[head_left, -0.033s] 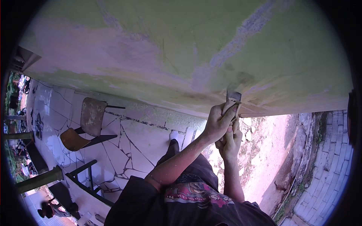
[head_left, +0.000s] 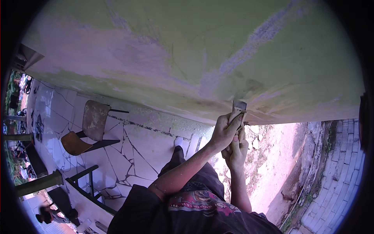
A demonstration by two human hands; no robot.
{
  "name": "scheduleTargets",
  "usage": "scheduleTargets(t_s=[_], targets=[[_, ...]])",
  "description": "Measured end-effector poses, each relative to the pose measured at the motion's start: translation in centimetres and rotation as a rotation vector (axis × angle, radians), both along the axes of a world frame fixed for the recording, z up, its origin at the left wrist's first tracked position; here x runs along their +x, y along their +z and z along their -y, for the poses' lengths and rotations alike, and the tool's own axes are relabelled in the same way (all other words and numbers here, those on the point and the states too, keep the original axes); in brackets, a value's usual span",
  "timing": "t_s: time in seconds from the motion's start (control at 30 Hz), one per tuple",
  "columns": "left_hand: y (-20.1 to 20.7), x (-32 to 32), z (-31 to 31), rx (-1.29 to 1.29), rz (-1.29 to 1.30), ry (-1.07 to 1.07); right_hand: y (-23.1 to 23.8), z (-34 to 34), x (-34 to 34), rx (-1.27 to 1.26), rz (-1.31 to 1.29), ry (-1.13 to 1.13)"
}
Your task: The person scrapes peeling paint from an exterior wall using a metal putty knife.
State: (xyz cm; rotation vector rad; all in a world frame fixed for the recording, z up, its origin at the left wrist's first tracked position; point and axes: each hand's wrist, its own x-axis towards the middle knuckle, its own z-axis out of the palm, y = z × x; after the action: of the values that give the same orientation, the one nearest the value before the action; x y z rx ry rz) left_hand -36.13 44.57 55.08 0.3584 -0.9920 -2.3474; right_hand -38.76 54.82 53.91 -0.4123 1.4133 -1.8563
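Note:
A scraper with a flat grey metal blade and a pale handle points away from me, its blade against the green painted wall. My left hand is closed round the handle just behind the blade. Below it, my right hand is closed at the handle's lower end, fingers partly hidden behind the left hand. Near the blade the wall has dark smudges, and pale patches show where the green coat is worn or scraped off.
A worn chair stands to the left on the cracked stone-tile floor. A dark green metal frame is at the lower left. On the right lie bare sunlit ground and a grey brick path. Another person shows at the lower left.
Both hands and the scraper have shifted slightly toward me, with the blade a little lower on the wall. The grip looks the same.

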Motion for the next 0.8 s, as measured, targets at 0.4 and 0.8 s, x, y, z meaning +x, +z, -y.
scheduleTargets(t_s=[0.4,0.8], targets=[[-2.1,-1.2,-0.2,0.067,0.016,0.037,-2.8,-0.2,-1.2,0.088,-0.113,-0.011],[0.7,-1.5,0.6,-0.025,-0.046,0.069,0.9,0.6,-1.4,0.130,-0.140,-0.024]])
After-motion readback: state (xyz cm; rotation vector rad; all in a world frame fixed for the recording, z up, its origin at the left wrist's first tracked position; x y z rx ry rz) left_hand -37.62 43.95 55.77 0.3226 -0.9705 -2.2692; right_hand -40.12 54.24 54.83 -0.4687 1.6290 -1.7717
